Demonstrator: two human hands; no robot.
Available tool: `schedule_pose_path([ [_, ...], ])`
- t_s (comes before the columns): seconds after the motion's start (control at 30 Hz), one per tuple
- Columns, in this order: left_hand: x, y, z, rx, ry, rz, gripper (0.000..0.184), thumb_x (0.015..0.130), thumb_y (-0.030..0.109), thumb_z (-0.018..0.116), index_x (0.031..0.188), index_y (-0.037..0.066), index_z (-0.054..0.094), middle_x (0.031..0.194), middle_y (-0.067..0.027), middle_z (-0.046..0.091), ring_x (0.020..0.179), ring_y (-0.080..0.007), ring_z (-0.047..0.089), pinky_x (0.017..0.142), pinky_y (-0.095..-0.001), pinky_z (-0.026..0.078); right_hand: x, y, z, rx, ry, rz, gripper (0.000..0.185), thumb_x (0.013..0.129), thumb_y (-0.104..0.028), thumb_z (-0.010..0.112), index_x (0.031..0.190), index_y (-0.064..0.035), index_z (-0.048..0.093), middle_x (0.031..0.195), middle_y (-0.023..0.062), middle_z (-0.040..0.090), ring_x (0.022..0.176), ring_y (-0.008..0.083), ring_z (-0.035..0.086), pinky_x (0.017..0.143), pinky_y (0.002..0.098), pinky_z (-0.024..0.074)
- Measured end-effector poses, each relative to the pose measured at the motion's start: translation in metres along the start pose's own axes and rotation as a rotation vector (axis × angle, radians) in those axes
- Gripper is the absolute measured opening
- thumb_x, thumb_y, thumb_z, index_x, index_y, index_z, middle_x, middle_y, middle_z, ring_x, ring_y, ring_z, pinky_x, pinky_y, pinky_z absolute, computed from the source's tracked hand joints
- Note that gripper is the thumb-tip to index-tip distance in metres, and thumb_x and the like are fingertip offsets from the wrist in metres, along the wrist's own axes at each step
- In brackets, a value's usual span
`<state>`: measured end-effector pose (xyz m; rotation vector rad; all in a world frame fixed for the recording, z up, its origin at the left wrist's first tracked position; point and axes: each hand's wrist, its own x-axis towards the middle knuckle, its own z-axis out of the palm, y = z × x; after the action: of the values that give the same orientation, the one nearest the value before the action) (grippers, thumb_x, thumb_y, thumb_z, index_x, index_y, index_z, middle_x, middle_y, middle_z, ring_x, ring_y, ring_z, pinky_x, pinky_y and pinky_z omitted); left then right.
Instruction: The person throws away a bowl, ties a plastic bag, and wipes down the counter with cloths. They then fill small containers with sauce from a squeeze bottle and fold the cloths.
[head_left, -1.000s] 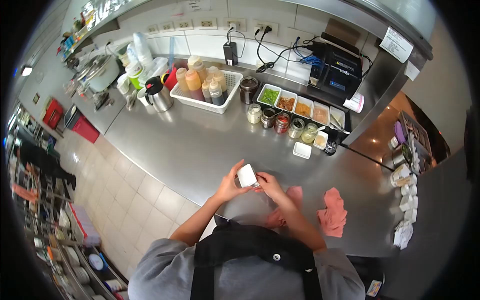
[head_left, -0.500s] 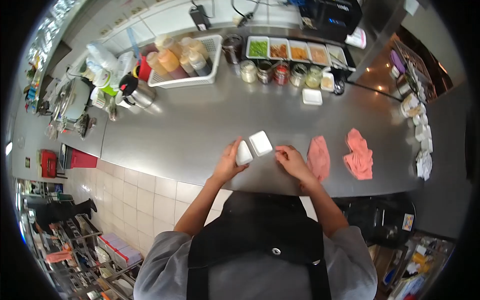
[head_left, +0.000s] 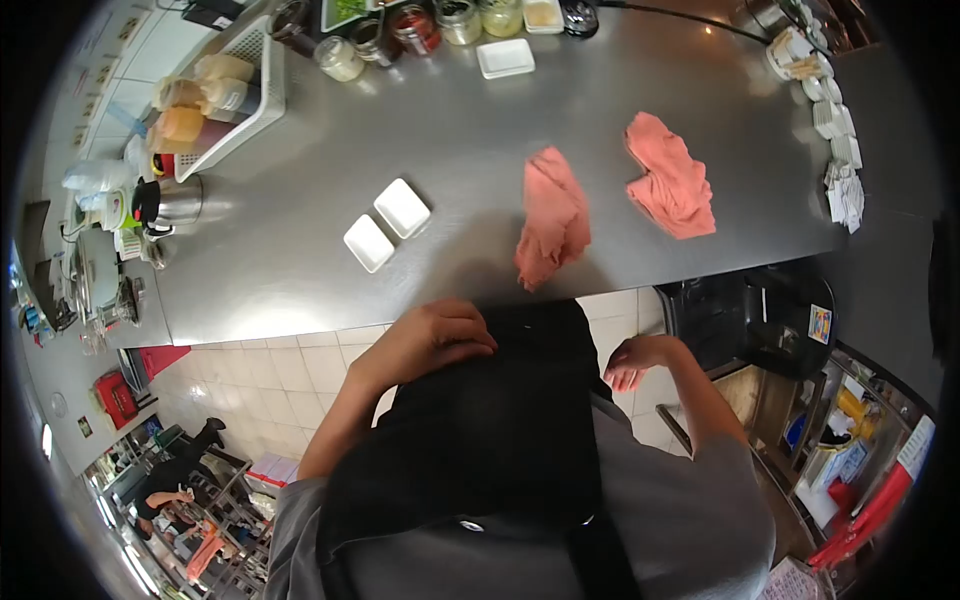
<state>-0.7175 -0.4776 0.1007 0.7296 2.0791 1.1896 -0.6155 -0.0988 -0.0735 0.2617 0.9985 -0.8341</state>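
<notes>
My left hand [head_left: 447, 336] is in front of the black apron [head_left: 470, 430], just off the counter's front edge. Its fingers are curled together, with nothing showing in them. Out to the side, beyond the counter edge, my right hand [head_left: 638, 360] hangs with its fingers loosely apart and holds nothing. Two small white rectangular dishes lie side by side on the steel counter, the nearer dish [head_left: 369, 243] touching or almost touching the farther dish [head_left: 402, 208]. One crumpled pink cloth [head_left: 555, 215] lies ahead of my hands, and a second pink cloth [head_left: 672, 180] is to its right.
A white basket [head_left: 268, 105] of sauce bottles and a steel jug [head_left: 180, 200] stand at left. Several jars [head_left: 415, 30] line the back, near another white dish [head_left: 506, 59]. White containers [head_left: 832, 120] edge the right side. A black bin [head_left: 775, 310] stands below at right.
My left hand has let go of the white dish and drawn back to the apron. My right hand has moved off the counter to the right. The view has turned rightward.
</notes>
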Motion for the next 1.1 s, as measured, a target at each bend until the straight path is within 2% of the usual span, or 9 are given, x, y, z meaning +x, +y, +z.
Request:
schedule_pose_path([
  [0.03,0.004,0.003,0.003,-0.006,-0.011,-0.005,0.008,0.082,0.009,0.072,0.089,0.006,0.071,0.091,-0.0043,0.066,0.087,-0.0215,0.064,0.075,-0.0342,0.052,0.012,0.019,0.003,0.011,-0.008,0.002,0.028,0.09,-0.019,0.059,0.107,0.0021,0.063,0.097,0.0172,0.069,0.089,0.0274,0.069,0.082,0.0389,0.058],
  [0.1,0.01,0.008,0.006,-0.016,-0.051,-0.091,0.009,0.083,0.011,0.071,0.091,0.007,0.071,0.091,-0.0051,0.066,0.085,-0.023,0.065,0.074,-0.034,0.052,0.02,0.039,0.013,0.199,-0.265,-0.092,0.028,0.089,-0.022,0.062,0.107,-0.0003,0.064,0.098,0.0138,0.069,0.093,0.0252,0.068,0.086,0.0389,0.0562],
  [0.13,0.013,0.01,0.007,-0.021,-0.057,-0.098,0.009,0.083,0.011,0.071,0.091,0.007,0.071,0.091,-0.0051,0.066,0.085,-0.023,0.065,0.074,-0.034,0.052,0.022,0.048,0.014,0.307,-0.327,-0.084,0.028,0.088,-0.023,0.064,0.107,-0.0023,0.065,0.099,0.0088,0.07,0.093,0.0197,0.066,0.085,0.0346,0.0542],
  [0.23,0.02,0.015,0.009,-0.051,-0.091,-0.144,0.011,0.084,0.012,0.071,0.093,0.006,0.071,0.092,-0.0065,0.065,0.083,-0.0242,0.065,0.073,-0.0345,0.052,0.051,0.084,0.017,0.366,-0.36,-0.154,0.028,0.086,-0.024,0.066,0.105,-0.0033,0.066,0.098,0.0046,0.07,0.089,0.0144,0.066,0.082,0.0301,0.0519],
  [0.27,0.022,0.016,0.009,-0.02,-0.108,-0.138,0.012,0.085,0.013,0.07,0.094,0.006,0.07,0.092,-0.0069,0.065,0.084,-0.0247,0.065,0.073,-0.0347,0.052,0.029,0.064,0.025,0.371,-0.342,-0.164,0.026,0.085,-0.023,0.067,0.103,-0.0042,0.066,0.097,0.0024,0.069,0.087,0.0114,0.065,0.078,0.0271,0.0501],
  [0.33,0.026,0.018,0.011,0.01,-0.126,-0.131,0.013,0.085,0.013,0.069,0.095,0.006,0.07,0.092,-0.0072,0.065,0.085,-0.0251,0.065,0.074,-0.035,0.052,0.032,0.073,0.026,0.424,-0.355,-0.178,0.025,0.085,-0.022,0.067,0.102,-0.0041,0.066,0.096,0.0019,0.069,0.086,0.0114,0.065,0.077,0.0268,0.05],
  [0.4,0.029,0.02,0.012,0.001,-0.142,-0.121,0.014,0.089,0.017,0.063,0.095,0.005,0.067,0.092,-0.0106,0.062,0.085,-0.0315,0.062,0.076,-0.0395,0.05,0.039,0.085,0.023,0.475,-0.365,-0.191,0.024,0.084,-0.021,0.068,0.101,-0.004,0.066,0.095,0.0015,0.069,0.086,0.0114,0.064,0.076,0.0265,0.0498],
  [0.7,0.021,0.025,0.015,0.067,-0.118,-0.16,0.014,0.091,0.017,0.06,0.093,0.004,0.066,0.089,-0.0112,0.058,0.084,-0.0323,0.061,0.074,-0.0421,0.049,0.024,0.075,0.019,0.414,-0.303,-0.093,0.019,0.081,-0.018,0.071,0.095,-0.0053,0.067,0.087,-0.0002,0.067,0.08,0.0105,0.062,0.074,0.0254,0.0484],
  [1.1,-0.005,0.011,0.008,0.205,-0.043,-0.05,0.015,0.09,0.017,0.059,0.089,0.003,0.06,0.088,-0.0107,0.056,0.084,-0.0316,0.059,0.073,-0.0422,0.049,0.001,0.032,0.02,0.285,-0.311,-0.121,0.028,0.086,-0.022,0.068,0.106,-0.002,0.064,0.096,-0.0002,0.067,0.087,0.011,0.061,0.08,0.0262,0.0482],
])
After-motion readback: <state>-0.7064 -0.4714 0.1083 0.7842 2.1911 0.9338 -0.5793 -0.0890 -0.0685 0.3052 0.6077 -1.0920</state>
